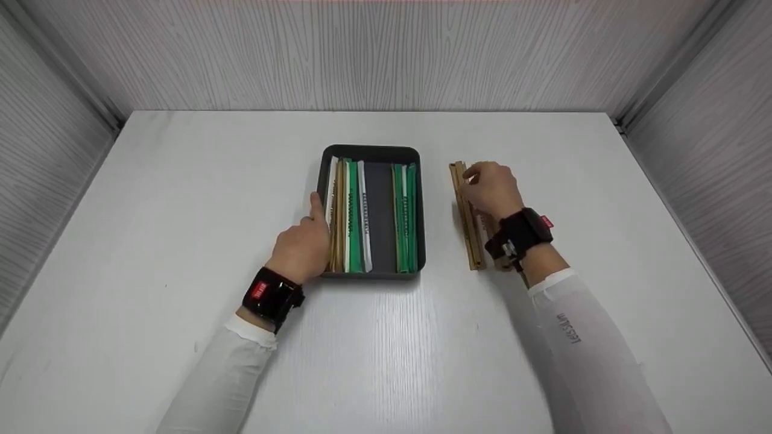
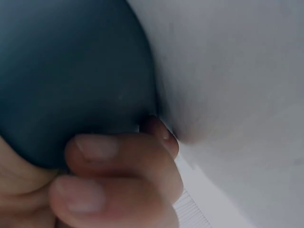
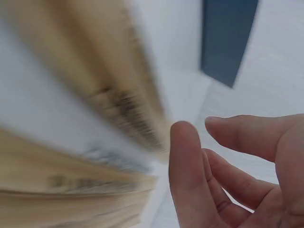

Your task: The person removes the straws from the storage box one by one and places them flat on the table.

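A black rectangular tray [image 1: 379, 276] lies mid-table, holding slim stick packets in rows. White, brown and green packets [image 1: 354, 223] line its left side; mostly green ones [image 1: 405, 223] stand along the right wall. My left hand [image 1: 301, 248] holds the tray's left side, its index finger stretched along the wall. In the left wrist view, curled fingers [image 2: 118, 166] press at the dark outer wall. To the right of the tray, my right hand [image 1: 496, 188] hovers over brown stick packets [image 1: 464, 223]. Its thumb and index finger are apart in the right wrist view, with nothing between them.
The white table [image 1: 386, 349] carries the tray and the loose packets, which lie a short gap from the tray's right wall. Light wood-grain panels [image 1: 374, 57] enclose the table at the back and both sides. My right wrist partly covers the loose packets.
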The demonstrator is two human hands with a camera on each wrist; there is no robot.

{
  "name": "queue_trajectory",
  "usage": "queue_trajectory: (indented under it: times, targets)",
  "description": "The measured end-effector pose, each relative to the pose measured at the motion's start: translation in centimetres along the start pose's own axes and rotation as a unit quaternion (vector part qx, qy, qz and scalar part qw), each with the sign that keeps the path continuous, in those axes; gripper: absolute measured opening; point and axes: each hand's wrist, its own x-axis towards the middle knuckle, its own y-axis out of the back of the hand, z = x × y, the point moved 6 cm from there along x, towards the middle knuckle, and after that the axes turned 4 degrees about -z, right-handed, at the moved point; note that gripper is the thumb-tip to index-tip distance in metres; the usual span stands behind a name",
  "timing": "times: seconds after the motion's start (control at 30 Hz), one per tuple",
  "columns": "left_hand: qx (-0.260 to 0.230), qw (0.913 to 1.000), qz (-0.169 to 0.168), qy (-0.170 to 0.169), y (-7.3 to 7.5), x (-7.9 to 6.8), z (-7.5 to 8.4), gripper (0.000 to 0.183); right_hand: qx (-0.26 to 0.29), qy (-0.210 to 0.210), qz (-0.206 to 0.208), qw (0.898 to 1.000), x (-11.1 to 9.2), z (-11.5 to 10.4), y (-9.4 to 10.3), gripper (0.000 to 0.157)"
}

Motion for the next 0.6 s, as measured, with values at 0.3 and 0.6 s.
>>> queue_trajectory:
  times: [0.3, 0.6]
  targets:
    - [0.009, 0.9999, -0.001, -0.008, 0.1, 0.0, 0.0, 0.087, 0.030, 0.090, 0.003, 0.996, -0.4, -8.1, -0.7, 0.032]
    - [0.005, 1.0000, -0.007, 0.000, 0.2, 0.0, 0.1, 0.086, 0.034, 0.131, -0.036, 0.990, 0.4, -14.1, -5.5, 0.033]
